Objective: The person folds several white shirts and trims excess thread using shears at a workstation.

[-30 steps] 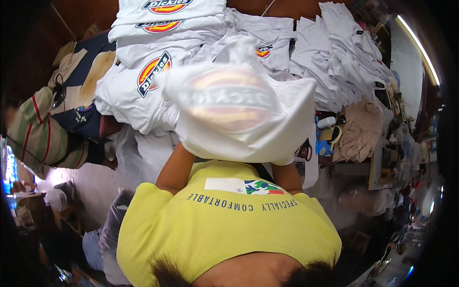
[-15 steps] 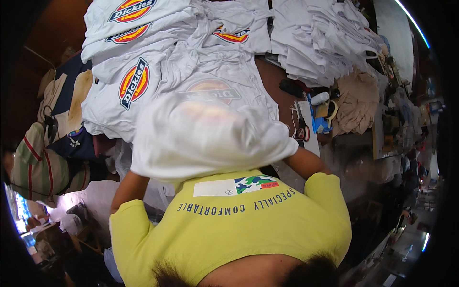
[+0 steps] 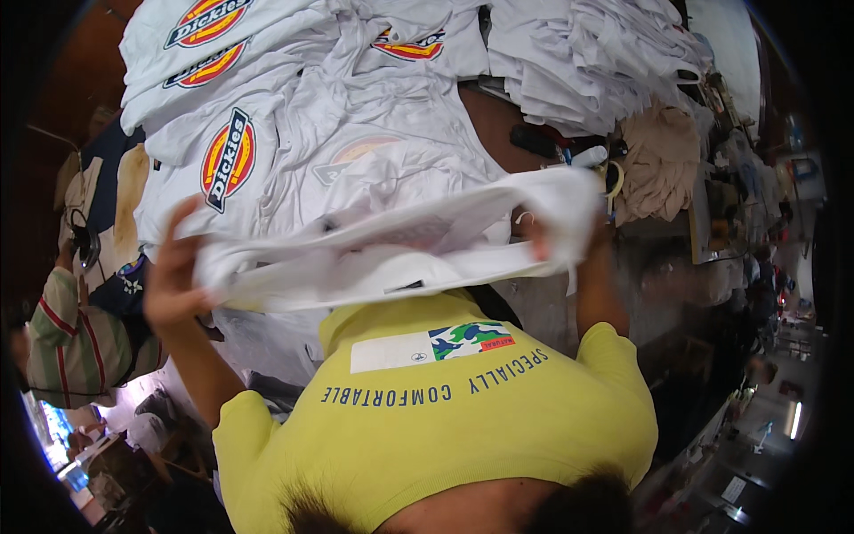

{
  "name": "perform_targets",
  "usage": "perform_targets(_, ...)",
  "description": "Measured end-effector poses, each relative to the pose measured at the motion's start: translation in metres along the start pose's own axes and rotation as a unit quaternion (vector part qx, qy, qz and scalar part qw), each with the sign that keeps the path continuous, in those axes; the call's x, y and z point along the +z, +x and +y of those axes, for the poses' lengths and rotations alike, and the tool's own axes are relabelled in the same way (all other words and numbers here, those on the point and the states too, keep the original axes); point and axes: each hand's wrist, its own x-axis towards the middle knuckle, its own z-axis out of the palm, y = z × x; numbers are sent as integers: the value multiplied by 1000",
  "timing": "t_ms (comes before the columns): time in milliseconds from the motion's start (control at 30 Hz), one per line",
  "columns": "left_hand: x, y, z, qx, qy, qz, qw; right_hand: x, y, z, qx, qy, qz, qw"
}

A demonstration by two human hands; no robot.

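Observation:
A white T-shirt (image 3: 356, 282) is stretched sideways between my two hands in front of my chest, blurred by motion. Its opening gapes, and a small dark label shows on the near edge. At its left end, my left hand (image 3: 175, 276) grips the cloth, thumb on the near side and fingers raised behind. My right hand (image 3: 538, 238) holds the right end, mostly covered by bunched fabric. Just beyond lies another white T-shirt (image 3: 227, 160) with a red, yellow and dark blue printed logo, on a spread layer of white shirts.
A tall heap of white garments (image 3: 596, 53) stands at the far right, near a beige cloth pile (image 3: 658, 160). A roll of tape (image 3: 614, 178) lies beside it. At the left, a person in a striped sleeve (image 3: 67, 329) is close to the table.
The T-shirt has gone from a bunched, hanging shape to being spread wide. My left hand has come out from behind it to the left, and my right hand has risen.

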Motion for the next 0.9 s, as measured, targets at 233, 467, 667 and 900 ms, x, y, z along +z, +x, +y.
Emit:
perform_targets(233, -121, 67, 73, 345, -55, 423, 836, -152, 19, -27, -119, 27, 255, 959)
perform_targets(467, -151, 198, -1, 169, 165, 486, 841, -242, 104, 35, -149, 40, 551, 820)
perform_targets(667, 26, 178, -157, 208, 408, 372, 807, -108, 29, 190, -44, -204, 346, 915)
perform_targets(900, 42, 131, -179, 69, 524, 280, 801, 1, 14, 213, 86, -384, 264, 880)
